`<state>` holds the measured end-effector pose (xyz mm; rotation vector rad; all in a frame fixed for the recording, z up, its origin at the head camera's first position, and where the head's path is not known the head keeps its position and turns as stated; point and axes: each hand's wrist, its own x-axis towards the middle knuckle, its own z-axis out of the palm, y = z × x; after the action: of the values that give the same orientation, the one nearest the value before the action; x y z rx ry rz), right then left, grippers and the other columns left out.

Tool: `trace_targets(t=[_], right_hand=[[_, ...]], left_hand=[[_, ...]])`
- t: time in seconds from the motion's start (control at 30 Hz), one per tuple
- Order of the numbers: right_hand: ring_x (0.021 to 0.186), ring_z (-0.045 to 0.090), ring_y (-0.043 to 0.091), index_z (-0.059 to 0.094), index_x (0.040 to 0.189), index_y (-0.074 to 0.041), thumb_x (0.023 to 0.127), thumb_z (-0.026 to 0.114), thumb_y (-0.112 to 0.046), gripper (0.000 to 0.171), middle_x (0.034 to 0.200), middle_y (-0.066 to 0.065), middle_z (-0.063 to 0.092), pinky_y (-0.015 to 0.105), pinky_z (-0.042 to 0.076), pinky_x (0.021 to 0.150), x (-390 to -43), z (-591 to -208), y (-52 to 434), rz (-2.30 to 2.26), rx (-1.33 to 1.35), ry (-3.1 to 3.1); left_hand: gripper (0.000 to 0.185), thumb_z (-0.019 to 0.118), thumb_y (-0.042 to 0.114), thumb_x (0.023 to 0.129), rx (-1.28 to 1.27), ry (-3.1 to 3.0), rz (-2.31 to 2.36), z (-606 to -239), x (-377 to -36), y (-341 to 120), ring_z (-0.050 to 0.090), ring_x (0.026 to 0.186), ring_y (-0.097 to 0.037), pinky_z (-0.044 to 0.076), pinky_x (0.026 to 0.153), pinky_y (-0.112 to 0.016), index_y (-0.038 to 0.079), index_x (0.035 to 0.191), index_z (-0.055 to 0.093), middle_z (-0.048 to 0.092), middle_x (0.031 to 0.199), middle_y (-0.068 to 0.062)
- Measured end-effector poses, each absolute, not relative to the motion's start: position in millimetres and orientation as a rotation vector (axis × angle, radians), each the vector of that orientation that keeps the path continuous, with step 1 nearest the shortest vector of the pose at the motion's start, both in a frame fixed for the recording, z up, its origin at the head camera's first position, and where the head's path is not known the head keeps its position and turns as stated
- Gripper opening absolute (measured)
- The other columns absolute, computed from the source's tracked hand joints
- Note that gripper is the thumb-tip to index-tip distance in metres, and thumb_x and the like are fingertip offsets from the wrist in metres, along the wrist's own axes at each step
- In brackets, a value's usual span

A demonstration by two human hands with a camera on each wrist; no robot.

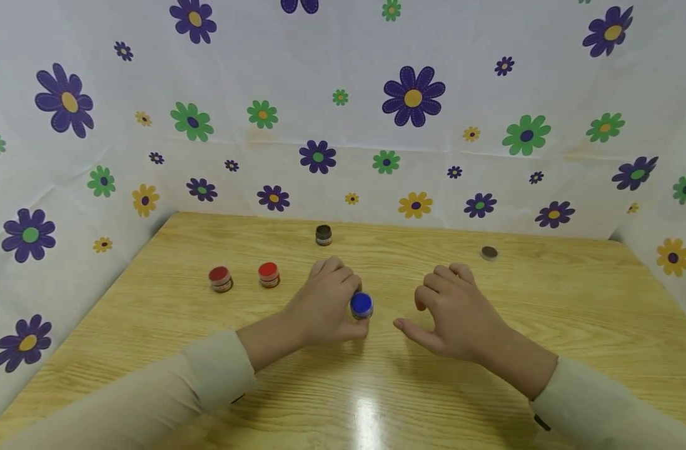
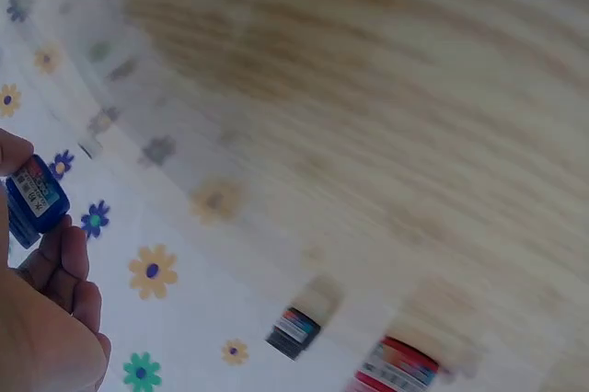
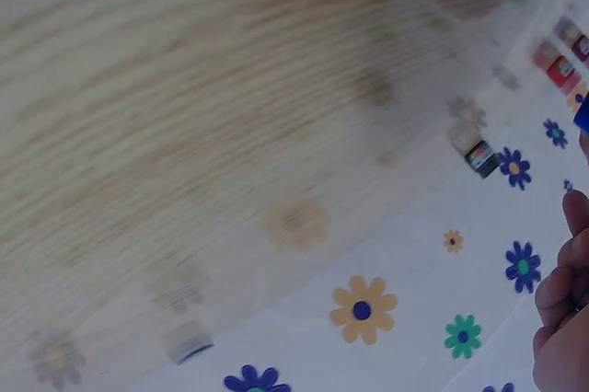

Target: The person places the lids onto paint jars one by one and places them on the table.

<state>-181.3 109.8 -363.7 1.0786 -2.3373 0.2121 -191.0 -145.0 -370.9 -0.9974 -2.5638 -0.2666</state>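
My left hand (image 1: 328,306) holds a small blue paint jar (image 1: 362,304) between thumb and fingers, its round blue top facing up. In the left wrist view the jar (image 2: 39,194) shows a white printed label, with the fingers and thumb at its sides. To the right of the jar is my right hand (image 1: 458,312), holding nothing. Its fingers bend loosely and its thumb points toward the jar. At the frame edge of the right wrist view, only part of the right hand (image 3: 566,305) appears.
Left of the hands stand a dark red jar (image 1: 221,279) and a bright red jar (image 1: 269,275). A black jar (image 1: 323,235) is near the back edge of the wooden table (image 1: 297,400). Farther right lies a dark round lid (image 1: 489,253). Flower-printed cloth (image 1: 343,56) hangs behind.
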Motion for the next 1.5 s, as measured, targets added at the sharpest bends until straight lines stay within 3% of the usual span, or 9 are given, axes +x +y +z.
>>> trace_targets(t=[0.27, 0.6, 1.2, 1.5], right_hand=[[0.075, 0.048, 0.02, 0.062, 0.069, -0.014, 0.081, 0.071, -0.048, 0.038, 0.07, -0.003, 0.057, 0.043, 0.034, 0.083, -198, -366, 131, 0.17, 0.931, -2.494], [0.082, 0.053, 0.023, 0.063, 0.071, -0.014, 0.088, 0.067, -0.041, 0.032, 0.075, 0.0, 0.062, 0.055, 0.034, 0.096, -211, -368, 154, 0.179, 0.743, -2.68], [0.084, 0.06, 0.027, 0.067, 0.076, -0.011, 0.09, 0.066, -0.039, 0.031, 0.081, 0.003, 0.067, 0.059, 0.034, 0.092, -224, -366, 180, 0.164, 0.604, -2.826], [0.09, 0.061, 0.035, 0.067, 0.083, -0.008, 0.093, 0.061, -0.037, 0.031, 0.084, 0.007, 0.069, 0.06, 0.033, 0.088, -236, -367, 190, 0.175, 0.527, -2.886]], left_hand=[[0.043, 0.073, 0.044, 0.074, -0.821, -2.719, -0.199, -372, -214, -174, 0.048, 0.098, -0.025, 0.037, 0.098, -0.049, 0.008, 0.097, 0.068, 0.067, 0.097, -0.005], [0.05, 0.07, 0.046, 0.076, -0.607, -2.885, -0.153, -378, -235, -207, 0.047, 0.109, -0.031, 0.03, 0.101, -0.057, 0.007, 0.108, 0.069, 0.066, 0.108, -0.009], [0.051, 0.068, 0.05, 0.075, -0.47, -3.031, -0.088, -378, -247, -232, 0.045, 0.105, -0.032, 0.026, 0.1, -0.058, 0.009, 0.104, 0.067, 0.063, 0.105, -0.01], [0.05, 0.06, 0.053, 0.085, -0.41, -3.039, -0.202, -373, -260, -226, 0.046, 0.11, -0.034, 0.025, 0.099, -0.058, 0.008, 0.104, 0.065, 0.063, 0.111, -0.011]])
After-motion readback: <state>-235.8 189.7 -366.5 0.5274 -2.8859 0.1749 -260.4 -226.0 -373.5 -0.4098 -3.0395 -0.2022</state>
